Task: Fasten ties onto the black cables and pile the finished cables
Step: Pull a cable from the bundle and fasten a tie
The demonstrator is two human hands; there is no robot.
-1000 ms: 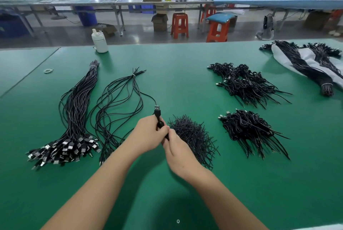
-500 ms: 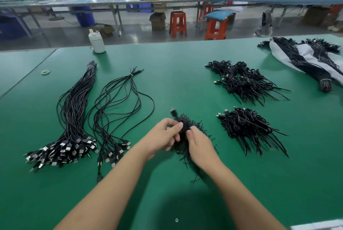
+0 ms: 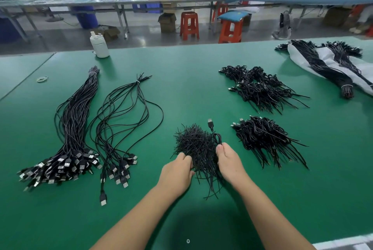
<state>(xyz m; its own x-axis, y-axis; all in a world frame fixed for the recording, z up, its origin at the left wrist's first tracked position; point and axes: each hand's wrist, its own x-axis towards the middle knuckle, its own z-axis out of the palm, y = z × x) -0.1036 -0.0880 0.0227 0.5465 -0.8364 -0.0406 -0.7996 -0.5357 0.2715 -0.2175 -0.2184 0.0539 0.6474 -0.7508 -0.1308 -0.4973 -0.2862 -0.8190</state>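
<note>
Black ties (image 3: 194, 144) lie heaped between both hands: left hand (image 3: 176, 171) pinches some ties, right hand (image 3: 229, 161) pinches a coiled cable (image 3: 215, 135).

Two bare forearms reaching forward from the bottom edge and converging, left hand (image 3: 177, 171) palm down with fingers curled, perhaps pinching something, right hand (image 3: 229, 161) close beside it, thumb and fingertips closed in a pinch, wrists straight
</note>
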